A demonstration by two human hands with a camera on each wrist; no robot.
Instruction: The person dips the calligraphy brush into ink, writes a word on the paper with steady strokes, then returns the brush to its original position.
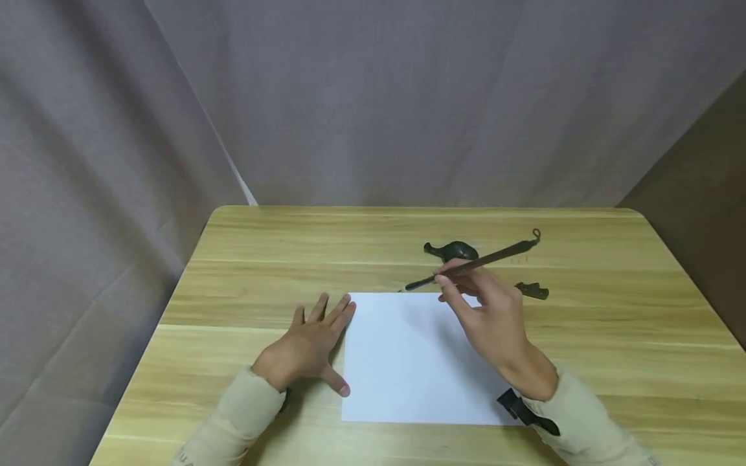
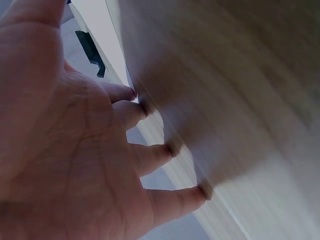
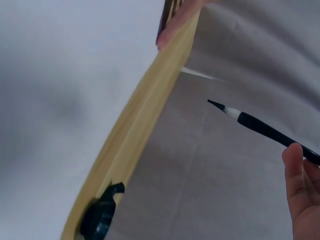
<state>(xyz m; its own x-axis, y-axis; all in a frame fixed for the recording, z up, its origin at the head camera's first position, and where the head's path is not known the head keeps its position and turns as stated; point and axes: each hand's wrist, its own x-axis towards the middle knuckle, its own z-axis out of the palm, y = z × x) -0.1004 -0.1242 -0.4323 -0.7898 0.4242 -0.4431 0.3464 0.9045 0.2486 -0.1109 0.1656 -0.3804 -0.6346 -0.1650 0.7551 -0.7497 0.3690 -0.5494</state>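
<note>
My right hand (image 1: pixel 492 320) holds a dark calligraphy brush (image 1: pixel 495 254) pinched between thumb and fingers, above the far part of a white sheet of paper (image 1: pixel 402 369). The brush leans, its loop end up to the right. In the right wrist view the brush (image 3: pixel 265 129) shows a white bristle base and a dark tip, clear of the paper. My left hand (image 1: pixel 305 346) lies spread at the sheet's left edge; index fingertip and thumb tip are by that edge. In the left wrist view the fingertips of the left hand (image 2: pixel 75 140) press on the wooden surface.
Behind the right hand sits a dark green, gourd-shaped dish (image 1: pixel 457 250). A small dark, notched piece (image 1: pixel 533 290) lies to its right, partly hidden by the hand. The wooden table (image 1: pixel 262 259) backs onto a grey curtain (image 1: pixel 373 110).
</note>
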